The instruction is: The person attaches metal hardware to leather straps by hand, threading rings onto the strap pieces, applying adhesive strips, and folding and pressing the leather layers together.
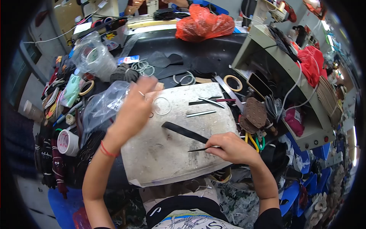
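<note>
My right hand (232,147) is closed around one end of a flat black strip (185,131), which slants up to the left over a worn pale board (152,164). A thin dark pointed piece (196,150) also sticks out of this hand; its kind is unclear. My left hand (139,105) is raised over the board's left edge, its fingers smeared by motion, so whether they hold anything is hidden. Close to it lies a pale ring (162,106). Short black-and-white strips (201,113) and a dark red strip (227,100) lie at the board's upper right.
Clear plastic bags (103,107) and a white tape roll (68,142) crowd the left. A metal ruler (230,93), a tan tape roll (232,83) and brown textured pieces (254,114) lie right, beside a grey metal cabinet (284,82). A red bag (204,24) sits behind.
</note>
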Tool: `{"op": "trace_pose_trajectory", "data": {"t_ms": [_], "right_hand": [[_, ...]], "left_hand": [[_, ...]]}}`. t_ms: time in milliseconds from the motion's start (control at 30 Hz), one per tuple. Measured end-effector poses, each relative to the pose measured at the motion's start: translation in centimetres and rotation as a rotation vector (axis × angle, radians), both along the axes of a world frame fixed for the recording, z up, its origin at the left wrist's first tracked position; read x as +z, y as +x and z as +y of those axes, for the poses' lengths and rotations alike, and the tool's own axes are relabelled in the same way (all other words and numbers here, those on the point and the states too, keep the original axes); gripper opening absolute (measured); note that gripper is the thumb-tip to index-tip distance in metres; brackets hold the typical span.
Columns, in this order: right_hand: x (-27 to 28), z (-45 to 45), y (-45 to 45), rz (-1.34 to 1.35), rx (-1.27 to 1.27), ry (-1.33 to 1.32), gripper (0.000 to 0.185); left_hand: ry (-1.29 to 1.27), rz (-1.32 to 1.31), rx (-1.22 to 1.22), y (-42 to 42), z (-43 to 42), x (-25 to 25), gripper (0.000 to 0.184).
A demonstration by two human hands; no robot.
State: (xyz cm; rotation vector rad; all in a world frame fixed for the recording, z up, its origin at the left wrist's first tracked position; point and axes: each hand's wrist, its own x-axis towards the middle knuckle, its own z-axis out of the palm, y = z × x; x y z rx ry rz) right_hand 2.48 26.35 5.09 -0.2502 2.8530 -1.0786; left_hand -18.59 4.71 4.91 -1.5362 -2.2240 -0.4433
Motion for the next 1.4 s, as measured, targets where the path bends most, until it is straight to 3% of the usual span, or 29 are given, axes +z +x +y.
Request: {"op": "trace_pose_trajectory", "data": {"t_ms": [100, 167, 233, 300, 333, 433, 500, 567, 633, 767, 900, 1133, 1400], "right_hand": [[0.1, -0.6, 0.7, 0.027, 0.030, -0.002, 0.015], [1.3, -0.4, 1.9, 0.014, 0.007, -0.024, 0.015], [2.0, 0.9, 3.3, -0.102, -0.011, -0.103, 0.017], [2.1, 1.5, 3.3, -0.275, 0.054, -0.226, 0.018], [1.0, 1.2, 2.9, -0.341, 0.097, -0.243, 0.021], [-3.6, 1.3, 2.1, -0.175, 0.026, -0.193, 0.019], [-1.5, 1.8, 2.4, -0.326, -0.290, -0.285, 0.017], [1.1, 1.5, 2.5, -0.471, -0.393, -0.304, 0.016], [0.7, -0.2, 1.8, -0.497, -0.293, -0.401, 0.018], [-2.0, -4.6, -0.6, -0.542, -0.185, -0.461, 0.023], [-4.1, -4.5, -1.7, -0.613, -0.249, -0.472, 0.024], [-2.0, -7.9, -4.4, -0.680, -0.063, -0.318, 0.025], [-3.9, -13.9, -8.0, -0.790, 0.147, -0.263, 0.028]], "left_hand": [[-0.043, -0.418, -0.452, 5.4, 2.2, -2.3, 0.031], [-0.226, -0.830, -0.500, 5.6, 1.9, -1.7, 0.020], [-0.059, -0.882, -0.401, 6.3, -0.4, -1.4, 0.014], [-0.035, -1.120, -0.095, 9.4, -2.4, -0.5, 0.015], [-0.018, -1.034, -0.060, 10.7, -3.3, -2.0, 0.013], [-0.152, -0.650, 0.156, 13.1, -6.0, -4.7, 0.013], [-0.146, -0.594, 0.225, 13.8, -8.0, -4.8, 0.017], [-0.104, -0.488, 0.245, 14.3, -8.7, -4.9, 0.025], [-0.020, -0.325, 0.201, 14.9, -8.0, -5.2, 0.036], [-0.106, -0.452, 0.016, 18.2, -4.6, -7.1, 0.068], [-0.193, -0.377, 0.119, 18.3, -9.2, -8.5, 0.071], [-0.047, -0.409, 0.460, 19.8, -13.9, -8.6, 0.053], [0.049, -0.419, 0.535, 20.7, -14.4, -9.3, 0.047]]}}
